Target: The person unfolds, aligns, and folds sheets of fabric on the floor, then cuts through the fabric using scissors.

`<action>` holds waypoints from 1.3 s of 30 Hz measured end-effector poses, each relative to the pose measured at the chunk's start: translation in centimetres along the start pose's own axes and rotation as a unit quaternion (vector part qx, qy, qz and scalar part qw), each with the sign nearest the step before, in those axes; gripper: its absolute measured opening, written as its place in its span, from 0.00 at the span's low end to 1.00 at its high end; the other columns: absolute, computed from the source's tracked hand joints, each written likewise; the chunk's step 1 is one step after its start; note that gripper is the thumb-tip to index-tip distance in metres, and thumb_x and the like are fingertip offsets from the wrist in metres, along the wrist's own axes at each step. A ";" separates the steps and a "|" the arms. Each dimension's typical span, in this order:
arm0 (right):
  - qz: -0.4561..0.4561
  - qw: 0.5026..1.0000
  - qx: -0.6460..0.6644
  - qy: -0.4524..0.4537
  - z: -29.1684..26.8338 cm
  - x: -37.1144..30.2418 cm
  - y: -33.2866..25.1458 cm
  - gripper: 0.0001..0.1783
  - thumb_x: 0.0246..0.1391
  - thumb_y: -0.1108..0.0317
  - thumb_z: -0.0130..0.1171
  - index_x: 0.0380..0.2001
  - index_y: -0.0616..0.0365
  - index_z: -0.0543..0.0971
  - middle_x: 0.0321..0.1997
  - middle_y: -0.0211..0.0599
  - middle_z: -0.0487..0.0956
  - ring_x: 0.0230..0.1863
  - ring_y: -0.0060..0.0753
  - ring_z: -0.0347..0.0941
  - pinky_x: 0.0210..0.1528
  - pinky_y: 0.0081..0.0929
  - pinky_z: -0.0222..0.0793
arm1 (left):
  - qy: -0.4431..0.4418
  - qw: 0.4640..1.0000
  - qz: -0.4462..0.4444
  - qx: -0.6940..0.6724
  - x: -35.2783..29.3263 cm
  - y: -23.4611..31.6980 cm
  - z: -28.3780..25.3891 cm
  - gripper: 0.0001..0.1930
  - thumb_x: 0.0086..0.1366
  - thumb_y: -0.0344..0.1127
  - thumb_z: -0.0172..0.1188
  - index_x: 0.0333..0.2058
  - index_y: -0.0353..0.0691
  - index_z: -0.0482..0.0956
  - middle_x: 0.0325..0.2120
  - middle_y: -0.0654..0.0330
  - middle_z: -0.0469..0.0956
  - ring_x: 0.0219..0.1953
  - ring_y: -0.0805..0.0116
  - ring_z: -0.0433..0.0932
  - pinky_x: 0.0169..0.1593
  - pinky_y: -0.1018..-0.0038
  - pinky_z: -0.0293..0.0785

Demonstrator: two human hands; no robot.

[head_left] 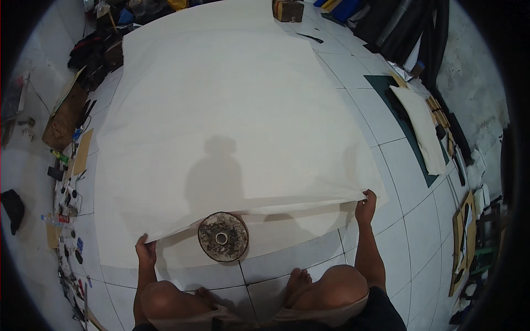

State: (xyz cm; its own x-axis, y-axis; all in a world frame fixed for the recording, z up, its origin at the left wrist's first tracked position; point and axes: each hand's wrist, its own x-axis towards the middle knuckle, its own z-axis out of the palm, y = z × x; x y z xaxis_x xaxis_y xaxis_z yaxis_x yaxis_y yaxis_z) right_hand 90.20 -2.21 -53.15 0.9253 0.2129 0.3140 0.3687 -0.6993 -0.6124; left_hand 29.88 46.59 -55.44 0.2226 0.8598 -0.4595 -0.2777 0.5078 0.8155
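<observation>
White sheet [248,116]: the left hand [146,251] and right hand [365,207] pinch its raised near edge, grip closed; apparently mid-straightening, it likely needs even tension next.

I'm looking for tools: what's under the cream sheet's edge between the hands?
Below the raised edge, more cream material shows, bordered by white tiles. Farther in, the cream sheet hides whatever lies beneath.

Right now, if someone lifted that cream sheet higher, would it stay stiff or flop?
Probably flop: the cream sheet bends and wrinkles between the left hand and right hand. It seems thin at its lifted edge, so it's likely light for its wide spread.
</observation>
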 end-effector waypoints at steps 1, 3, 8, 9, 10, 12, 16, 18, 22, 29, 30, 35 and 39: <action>-0.006 1.000 0.008 0.012 0.2 0.4 0.5 0.17 0.50 0.80 0.51 0.46 0.62 0.69 0.47 0.45 0.71 0.49 0.44 0.71 0.47 0.34 0.69 | 0.010 0.999 0.014 -0.047 0.2 0.1 0.2 0.15 0.60 0.34 0.55 0.43 0.31 0.71 0.44 0.52 0.74 0.50 0.58 0.72 0.56 0.63 0.69; -0.017 1.000 0.017 0.013 0.8 1.1 0.3 0.18 0.51 0.80 0.50 0.47 0.63 0.68 0.47 0.46 0.71 0.50 0.45 0.70 0.50 0.34 0.68 | 0.030 0.990 0.040 -0.133 0.2 1.3 0.4 0.19 0.60 0.37 0.55 0.48 0.33 0.69 0.46 0.54 0.73 0.50 0.57 0.72 0.58 0.61 0.67; -0.043 0.991 0.119 0.046 1.8 3.7 -1.6 0.20 0.53 0.78 0.44 0.50 0.62 0.66 0.49 0.48 0.73 0.52 0.45 0.70 0.53 0.35 0.65 | 0.054 0.989 0.077 -0.112 3.3 5.6 -2.5 0.26 0.58 0.46 0.57 0.50 0.37 0.69 0.47 0.52 0.72 0.51 0.56 0.70 0.56 0.62 0.68; -0.036 0.990 0.131 0.025 2.2 4.0 -2.1 0.18 0.54 0.77 0.44 0.49 0.62 0.66 0.47 0.49 0.73 0.50 0.46 0.70 0.52 0.35 0.66 | 0.083 0.985 0.126 -0.087 4.4 7.3 -4.0 0.25 0.57 0.43 0.59 0.49 0.35 0.70 0.45 0.52 0.74 0.48 0.57 0.73 0.53 0.63 0.69; -0.030 0.993 0.115 0.016 0.9 4.7 -1.4 0.16 0.55 0.76 0.44 0.47 0.62 0.66 0.45 0.49 0.73 0.48 0.46 0.71 0.51 0.36 0.66 | 0.204 0.968 0.139 -0.047 5.2 7.0 -1.5 0.25 0.56 0.37 0.61 0.51 0.32 0.69 0.45 0.52 0.75 0.46 0.57 0.74 0.51 0.66 0.70; 0.010 0.999 0.047 -0.010 0.9 5.9 -2.6 0.14 0.54 0.75 0.45 0.45 0.64 0.65 0.46 0.54 0.73 0.49 0.49 0.71 0.50 0.38 0.67 | 0.283 0.875 0.378 0.108 5.9 9.4 1.6 0.20 0.58 0.32 0.60 0.48 0.27 0.73 0.46 0.52 0.76 0.46 0.58 0.75 0.51 0.68 0.69; -0.029 0.997 -0.057 -0.035 -0.1 7.9 -0.4 0.13 0.55 0.75 0.44 0.44 0.64 0.64 0.42 0.57 0.73 0.46 0.55 0.72 0.48 0.41 0.67 | 0.293 0.722 0.510 0.365 1.6 17.4 10.3 0.18 0.62 0.33 0.58 0.45 0.24 0.73 0.49 0.42 0.72 0.48 0.53 0.73 0.53 0.67 0.67; -0.004 0.995 -0.077 -0.071 -0.1 7.8 0.0 0.13 0.55 0.74 0.43 0.44 0.64 0.64 0.41 0.58 0.74 0.44 0.60 0.72 0.47 0.42 0.67 | 0.250 0.665 0.599 0.369 -1.0 19.2 11.3 0.18 0.63 0.33 0.57 0.46 0.25 0.72 0.51 0.43 0.70 0.50 0.56 0.73 0.54 0.68 0.67; 0.009 0.999 -0.025 -0.028 0.6 5.9 -0.9 0.11 0.57 0.70 0.45 0.42 0.63 0.64 0.40 0.55 0.74 0.40 0.56 0.73 0.45 0.41 0.67 | 0.385 0.437 0.564 0.585 -4.9 15.0 6.3 0.15 0.61 0.32 0.56 0.42 0.25 0.75 0.42 0.44 0.72 0.42 0.51 0.73 0.45 0.63 0.68; 0.137 0.985 0.101 -0.031 -0.2 6.9 -0.3 0.14 0.57 0.65 0.43 0.44 0.59 0.63 0.41 0.44 0.70 0.39 0.37 0.68 0.32 0.31 0.69 | 0.179 0.959 0.109 -0.189 0.1 3.5 -6.1 0.20 0.53 0.36 0.59 0.46 0.42 0.70 0.35 0.58 0.73 0.38 0.62 0.72 0.44 0.65 0.69; 0.134 0.985 0.103 -0.037 0.1 6.6 -2.7 0.14 0.57 0.65 0.43 0.44 0.59 0.63 0.41 0.44 0.70 0.39 0.37 0.68 0.32 0.31 0.69 | 0.184 0.958 0.112 -0.190 0.7 3.9 -7.4 0.20 0.53 0.36 0.59 0.46 0.42 0.70 0.35 0.58 0.73 0.38 0.62 0.72 0.44 0.65 0.69; 0.088 0.988 0.122 -0.038 0.3 8.8 -7.0 0.13 0.56 0.67 0.42 0.44 0.58 0.64 0.43 0.43 0.71 0.40 0.40 0.70 0.39 0.36 0.70 | 0.233 0.949 0.153 -0.149 4.6 9.3 -7.5 0.24 0.53 0.35 0.60 0.49 0.40 0.67 0.42 0.56 0.72 0.41 0.55 0.74 0.49 0.62 0.69; -0.037 0.996 -0.080 0.019 -1.6 11.0 -2.2 0.13 0.55 0.71 0.44 0.45 0.61 0.64 0.41 0.48 0.72 0.42 0.47 0.71 0.45 0.37 0.68 | 0.302 0.819 0.402 0.276 5.1 14.0 0.6 0.30 0.54 0.28 0.56 0.57 0.36 0.62 0.49 0.47 0.72 0.48 0.54 0.75 0.53 0.65 0.69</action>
State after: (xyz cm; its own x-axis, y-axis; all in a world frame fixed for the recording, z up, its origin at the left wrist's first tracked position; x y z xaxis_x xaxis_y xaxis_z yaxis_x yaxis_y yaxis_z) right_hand 99.45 0.61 -47.20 0.8906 0.2437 0.3840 0.4144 -0.7827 -0.4644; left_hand 27.73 58.04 -46.16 -0.3740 0.8584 0.3511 0.3956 -0.1948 0.8975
